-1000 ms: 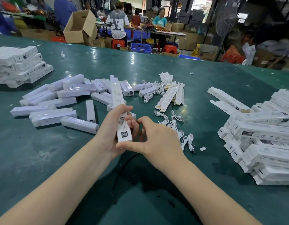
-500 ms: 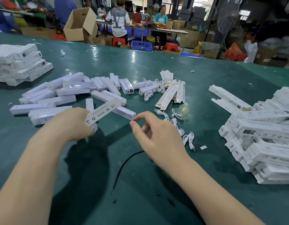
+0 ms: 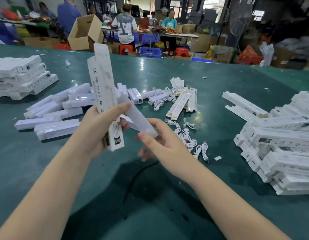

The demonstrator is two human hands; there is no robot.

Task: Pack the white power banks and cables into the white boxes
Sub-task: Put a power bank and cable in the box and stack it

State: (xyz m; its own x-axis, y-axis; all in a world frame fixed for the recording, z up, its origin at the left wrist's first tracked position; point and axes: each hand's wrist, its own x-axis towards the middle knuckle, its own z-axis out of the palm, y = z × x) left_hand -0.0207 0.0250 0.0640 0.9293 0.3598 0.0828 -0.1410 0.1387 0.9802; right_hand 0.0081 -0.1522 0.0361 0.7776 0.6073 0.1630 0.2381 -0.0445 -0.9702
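Note:
My left hand (image 3: 100,129) grips a long white box (image 3: 103,90) held upright, its top flap open. A white power bank (image 3: 138,118) slants from behind the box down to my right hand (image 3: 160,144), which holds its lower end with thumb and fingers. Loose white power banks (image 3: 67,108) lie in a heap on the green table behind my left hand. Coiled white cables (image 3: 190,141) lie scattered to the right of my right hand. Flat unfilled boxes (image 3: 183,103) lie behind the cables.
A stack of packed boxes (image 3: 25,77) sits at the far left. A big pile of white boxes (image 3: 280,141) covers the right side. A black cord (image 3: 138,177) lies on the green table (image 3: 150,213) between my forearms. People work at tables behind, beside a cardboard carton (image 3: 86,33).
My left hand raised the white box from low and flat to upright. My right hand, empty half a second ago, now holds a power bank beside the box.

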